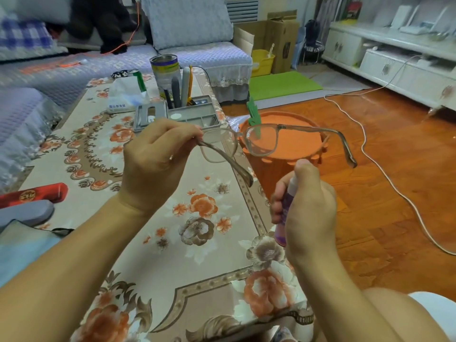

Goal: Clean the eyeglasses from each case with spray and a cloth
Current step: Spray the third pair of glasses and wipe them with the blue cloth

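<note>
Both bare forearms fill the bottom of my view, reaching out over the table covered in a beige cloth printed with orange and brown flowers (pixel 197 243). My right hand (pixel 306 206) is wrapped around a small purple spray bottle (pixel 282 225), fingers curled about its body and the thumb up on top of its pale cap; the nozzle is hidden behind the thumb, so I cannot tell exactly where it points. Just above and beyond that grip hang the translucent grey-brown plastic-framed eyeglasses (pixel 259 141), held in the air. My left hand (pixel 158 159) pinches them at the left hinge, fingers closed on the frame, with the near temple arm trailing down to the right of the knuckles. The other temple arm is unfolded and sticks out to the right, above the spray hand. Behind the lenses, seen partly through them, sits a round orange plastic tub with a green leaf-shaped piece (pixel 278 134), on the wooden floor beside the table edge. Well to the left of my left wrist lie a red eyeglass case (pixel 34 195) and a grey eyeglass case (pixel 27 211), one just beside the other, with a pale blue cloth (pixel 22 243) nearer me. Beyond my left hand stands a grey plastic desk organiser holding pens (pixel 177 112).
</note>
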The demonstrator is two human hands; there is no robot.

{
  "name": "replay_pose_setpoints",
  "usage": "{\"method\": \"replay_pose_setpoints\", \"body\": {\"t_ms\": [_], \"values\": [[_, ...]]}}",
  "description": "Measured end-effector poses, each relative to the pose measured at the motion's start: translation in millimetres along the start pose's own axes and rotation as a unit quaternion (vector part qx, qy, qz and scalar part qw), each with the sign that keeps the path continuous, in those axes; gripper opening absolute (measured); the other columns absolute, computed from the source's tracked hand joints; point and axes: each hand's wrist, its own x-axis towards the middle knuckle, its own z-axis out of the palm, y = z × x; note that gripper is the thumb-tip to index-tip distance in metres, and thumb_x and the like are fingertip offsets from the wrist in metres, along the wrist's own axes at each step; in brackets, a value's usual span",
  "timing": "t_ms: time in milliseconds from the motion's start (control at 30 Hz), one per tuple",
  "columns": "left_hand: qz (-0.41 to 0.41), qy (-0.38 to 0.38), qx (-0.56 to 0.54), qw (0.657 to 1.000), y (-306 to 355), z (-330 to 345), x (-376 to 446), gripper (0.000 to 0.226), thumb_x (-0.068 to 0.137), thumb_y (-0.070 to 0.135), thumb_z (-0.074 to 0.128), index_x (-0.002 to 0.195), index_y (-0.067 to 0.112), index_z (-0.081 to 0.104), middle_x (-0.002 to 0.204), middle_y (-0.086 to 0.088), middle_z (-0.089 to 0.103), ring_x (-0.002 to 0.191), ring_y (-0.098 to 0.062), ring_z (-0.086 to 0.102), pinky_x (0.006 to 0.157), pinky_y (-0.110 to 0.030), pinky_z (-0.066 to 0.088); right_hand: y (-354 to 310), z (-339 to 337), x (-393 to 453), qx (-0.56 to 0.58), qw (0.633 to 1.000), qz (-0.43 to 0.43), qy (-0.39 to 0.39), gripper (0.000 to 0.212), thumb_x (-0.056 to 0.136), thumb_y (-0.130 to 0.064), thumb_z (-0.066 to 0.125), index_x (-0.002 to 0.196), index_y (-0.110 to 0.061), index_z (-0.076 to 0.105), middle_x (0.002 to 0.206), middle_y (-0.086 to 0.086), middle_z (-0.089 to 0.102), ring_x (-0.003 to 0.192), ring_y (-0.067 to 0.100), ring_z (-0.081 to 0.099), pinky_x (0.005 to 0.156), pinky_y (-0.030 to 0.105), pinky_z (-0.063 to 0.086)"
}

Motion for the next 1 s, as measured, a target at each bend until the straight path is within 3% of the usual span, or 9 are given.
{"method": "replay_pose_setpoints", "body": {"t_ms": [200,300,467,667,767,867,933,1000], "values": [[-0.040,0.011,0.016,0.999,-3,0,-2,0.012,0.095,0.006,0.070,0.099,-0.004,0.075,0.087,-0.018,0.073,0.077,-0.029,0.067,0.073,-0.030,0.055,2,0,-3,-0.005,0.998,-0.053,0.028,0.066,0.086,-0.073,0.037,0.056,-0.016,0.052,0.053,0.007,0.050,0.048,0.022,0.044,0.050,0.035,0.034],[-0.109,0.009,-0.004,0.994,-3,-1,-1,0.011,0.095,0.008,0.070,0.099,-0.002,0.074,0.089,-0.013,0.073,0.082,-0.021,0.065,0.079,-0.020,0.051,3,-3,1,-0.009,0.997,-0.058,0.042,0.069,0.085,-0.077,0.036,0.060,-0.015,0.054,0.055,0.009,0.053,0.048,0.022,0.046,0.051,0.034,0.035],[-0.245,0.004,-0.066,0.967,-4,-1,1,0.014,0.093,0.016,0.071,0.103,0.007,0.075,0.093,0.001,0.070,0.085,-0.013,0.065,0.082,-0.024,0.053,2,-8,5,-0.004,0.996,-0.067,0.057,0.063,0.086,-0.073,0.039,0.059,-0.020,0.060,0.059,0.003,0.058,0.059,0.018,0.055,0.057,0.036,0.043],[-0.304,-0.010,-0.118,0.945,0,-2,6,0.013,0.091,0.012,0.073,0.103,0.017,0.074,0.091,0.006,0.070,0.086,-0.001,0.066,0.085,-0.019,0.054,4,-6,1,-0.003,0.999,-0.046,0.023,0.065,0.091,-0.065,0.039,0.066,-0.009,0.059,0.060,0.004,0.057,0.059,0.017,0.054,0.055,0.032,0.043],[-0.369,-0.027,-0.157,0.916,6,-1,9,0.015,0.090,0.010,0.073,0.101,0.022,0.073,0.092,0.011,0.072,0.085,-0.001,0.068,0.084,-0.017,0.055,3,-6,1,-0.003,0.999,-0.044,0.013,0.064,0.092,-0.065,0.038,0.065,-0.010,0.057,0.059,0.004,0.054,0.059,0.017,0.052,0.057,0.034,0.042],[-0.484,-0.038,-0.213,0.848,12,1,17,0.013,0.092,0.011,0.071,0.101,0.019,0.074,0.091,0.003,0.075,0.087,-0.007,0.071,0.082,-0.022,0.057,4,-7,1,0.001,0.999,-0.049,-0.003,0.068,0.092,-0.066,0.038,0.065,-0.006,0.055,0.059,0.005,0.054,0.059,0.018,0.052,0.056,0.034,0.041],[-0.591,-0.032,-0.318,0.741,14,1,25,0.012,0.094,0.008,0.067,0.103,0.013,0.073,0.094,-0.004,0.075,0.091,-0.017,0.074,0.081,-0.027,0.058,4,-7,-1,-0.005,0.998,-0.055,-0.032,0.071,0.090,-0.070,0.037,0.064,-0.006,0.055,0.059,0.005,0.054,0.057,0.018,0.051,0.053,0.031,0.040],[-0.685,-0.038,-0.408,0.602,14,-1,34,0.012,0.096,0.005,0.062,0.104,0.005,0.071,0.093,-0.011,0.075,0.087,-0.020,0.075,0.074,-0.025,0.059,4,-6,-4,-0.013,0.996,-0.065,-0.062,0.072,0.086,-0.072,0.036,0.063,-0.007,0.055,0.056,0.003,0.053,0.053,0.016,0.049,0.050,0.028,0.038]]}}
